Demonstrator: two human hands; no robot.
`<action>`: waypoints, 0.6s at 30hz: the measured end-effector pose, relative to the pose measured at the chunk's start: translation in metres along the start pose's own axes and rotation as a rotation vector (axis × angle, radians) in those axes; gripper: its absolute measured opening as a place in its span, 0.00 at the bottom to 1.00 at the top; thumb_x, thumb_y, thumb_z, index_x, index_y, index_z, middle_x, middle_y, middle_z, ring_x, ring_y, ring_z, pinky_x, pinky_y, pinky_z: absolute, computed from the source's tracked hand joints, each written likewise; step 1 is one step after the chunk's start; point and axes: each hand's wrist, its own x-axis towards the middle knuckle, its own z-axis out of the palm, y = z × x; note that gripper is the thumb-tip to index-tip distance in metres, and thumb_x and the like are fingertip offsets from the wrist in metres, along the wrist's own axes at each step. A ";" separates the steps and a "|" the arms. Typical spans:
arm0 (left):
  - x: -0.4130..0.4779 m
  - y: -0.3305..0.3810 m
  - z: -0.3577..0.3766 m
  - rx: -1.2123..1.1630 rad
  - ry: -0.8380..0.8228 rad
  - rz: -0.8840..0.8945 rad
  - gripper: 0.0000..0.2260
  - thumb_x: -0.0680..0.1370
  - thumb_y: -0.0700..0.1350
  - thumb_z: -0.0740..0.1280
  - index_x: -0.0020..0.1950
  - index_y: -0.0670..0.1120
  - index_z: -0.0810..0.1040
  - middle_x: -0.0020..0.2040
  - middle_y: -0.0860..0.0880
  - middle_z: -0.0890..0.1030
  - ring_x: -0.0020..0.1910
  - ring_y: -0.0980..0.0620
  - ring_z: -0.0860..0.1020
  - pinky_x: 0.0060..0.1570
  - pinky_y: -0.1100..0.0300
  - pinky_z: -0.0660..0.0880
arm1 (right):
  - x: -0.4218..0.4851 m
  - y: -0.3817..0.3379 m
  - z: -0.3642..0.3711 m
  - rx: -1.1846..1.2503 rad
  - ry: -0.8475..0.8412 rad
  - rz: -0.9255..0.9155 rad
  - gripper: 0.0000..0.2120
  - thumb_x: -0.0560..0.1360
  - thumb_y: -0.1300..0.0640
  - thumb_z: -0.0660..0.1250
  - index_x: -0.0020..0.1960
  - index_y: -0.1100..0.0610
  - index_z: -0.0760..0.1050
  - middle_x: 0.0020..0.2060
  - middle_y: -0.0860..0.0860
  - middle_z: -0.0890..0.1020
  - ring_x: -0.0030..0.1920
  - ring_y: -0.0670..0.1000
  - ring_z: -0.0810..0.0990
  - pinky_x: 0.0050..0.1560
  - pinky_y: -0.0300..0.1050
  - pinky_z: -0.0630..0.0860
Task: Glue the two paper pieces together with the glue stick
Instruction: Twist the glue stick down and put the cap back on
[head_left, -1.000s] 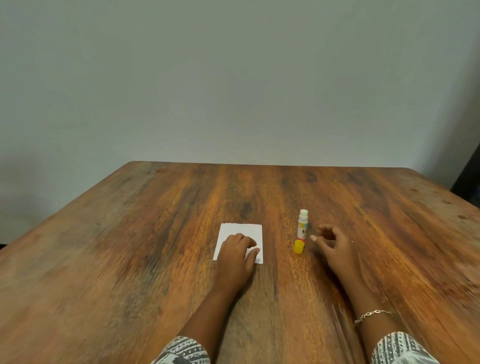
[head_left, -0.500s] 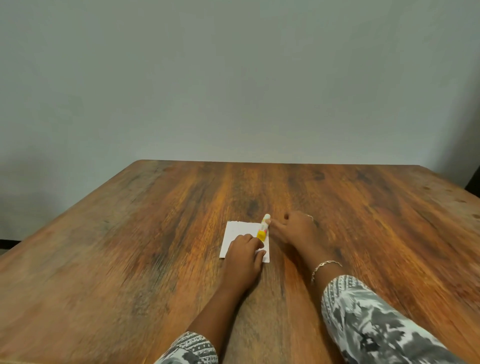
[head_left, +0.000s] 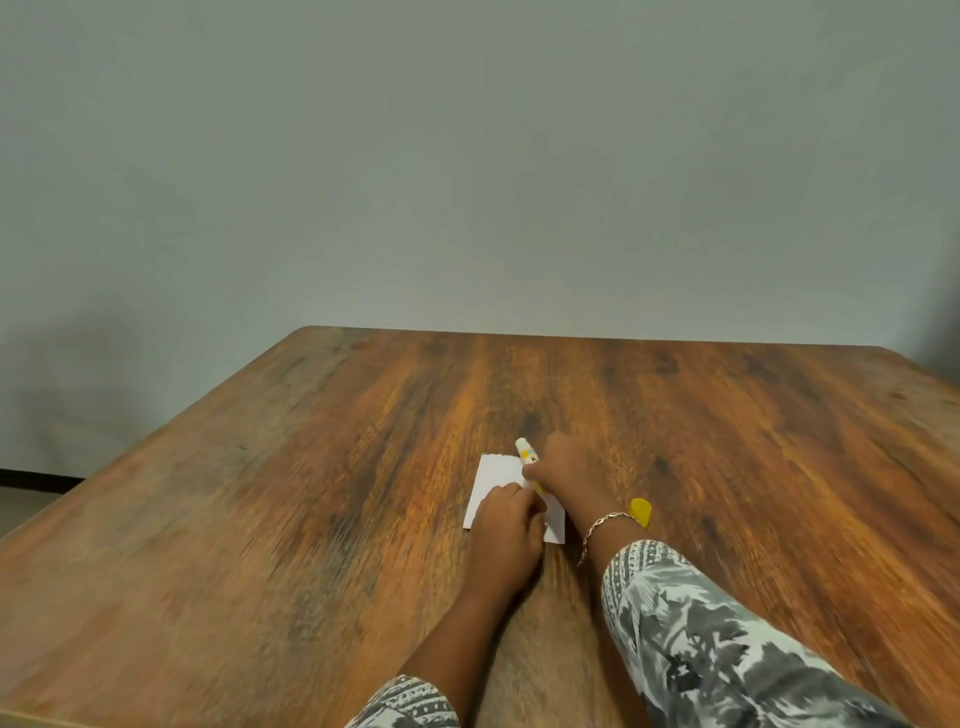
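A white paper piece (head_left: 496, 475) lies flat on the wooden table (head_left: 311, 493). My left hand (head_left: 506, 525) rests on its near part with curled fingers and holds it down. My right hand (head_left: 563, 470) grips the white and yellow glue stick (head_left: 527, 453) over the paper's right side, with the stick's lower end down at the sheet. The stick's yellow cap (head_left: 641, 512) lies on the table to the right of my right wrist. Only one sheet can be told apart; a second piece is not visible.
A plain grey wall stands behind the table's far edge (head_left: 571, 335). A bracelet sits on my right wrist (head_left: 602, 522), and patterned sleeves cover both forearms.
My right hand took the glue stick from the table at the right and carried it left onto the paper. The yellow cap now lies alone on the table. My left hand stayed on the paper.
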 end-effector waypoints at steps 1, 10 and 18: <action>0.000 0.000 0.000 -0.003 0.006 0.002 0.06 0.76 0.40 0.61 0.47 0.41 0.77 0.47 0.44 0.79 0.48 0.48 0.73 0.44 0.63 0.63 | -0.001 0.002 -0.002 0.018 0.008 0.003 0.15 0.70 0.54 0.68 0.50 0.63 0.73 0.50 0.60 0.80 0.51 0.60 0.77 0.43 0.47 0.69; -0.005 0.013 -0.006 -0.273 0.211 0.085 0.06 0.77 0.41 0.63 0.51 0.44 0.78 0.48 0.50 0.81 0.49 0.55 0.76 0.50 0.64 0.70 | -0.068 0.041 -0.010 0.770 0.135 -0.096 0.03 0.71 0.58 0.69 0.41 0.56 0.75 0.37 0.54 0.82 0.39 0.53 0.81 0.38 0.48 0.80; -0.010 0.029 0.004 -0.642 0.068 -0.022 0.08 0.80 0.41 0.59 0.57 0.46 0.74 0.49 0.53 0.80 0.50 0.59 0.78 0.49 0.64 0.75 | -0.095 0.044 -0.006 0.851 0.008 -0.288 0.14 0.73 0.70 0.63 0.53 0.54 0.77 0.47 0.52 0.83 0.49 0.48 0.81 0.50 0.38 0.77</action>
